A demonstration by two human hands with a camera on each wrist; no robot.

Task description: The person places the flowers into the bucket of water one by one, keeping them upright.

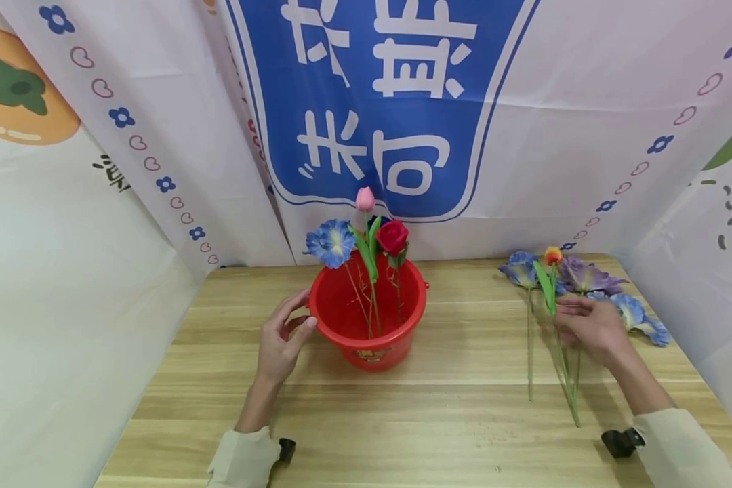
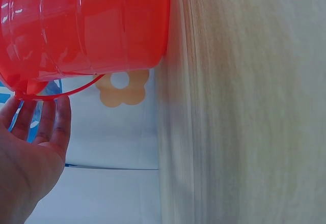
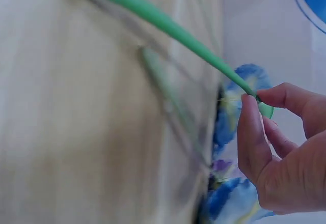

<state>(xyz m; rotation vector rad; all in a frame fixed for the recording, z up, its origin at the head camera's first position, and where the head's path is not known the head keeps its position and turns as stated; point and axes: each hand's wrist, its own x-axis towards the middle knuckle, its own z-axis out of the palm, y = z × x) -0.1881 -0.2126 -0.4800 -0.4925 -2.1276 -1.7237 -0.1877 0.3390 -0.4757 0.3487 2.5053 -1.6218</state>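
Observation:
A red bucket (image 1: 396, 356) stands upright on the table. In it are a blue flower (image 1: 331, 242), a pink tulip (image 1: 365, 199) and a red rose (image 1: 393, 237); a dark blue bloom behind them is mostly hidden. My left hand (image 1: 280, 342) touches the bucket's left side at the rim. In the left wrist view its fairly straight fingers (image 2: 62, 124) meet the thin red handle (image 2: 84, 86). On the right, my right hand (image 1: 594, 329) pinches an orange tulip (image 1: 552, 255) by its green stem (image 3: 173, 28) between thumb and fingertips.
Beside and behind the right hand lie a blue flower (image 1: 520, 270), a purple flower (image 1: 588, 274) and another blue flower (image 1: 649, 329). The wooden table (image 1: 463, 420) meets a printed cloth backdrop (image 1: 585, 149) at the back. White cloth hangs along both sides.

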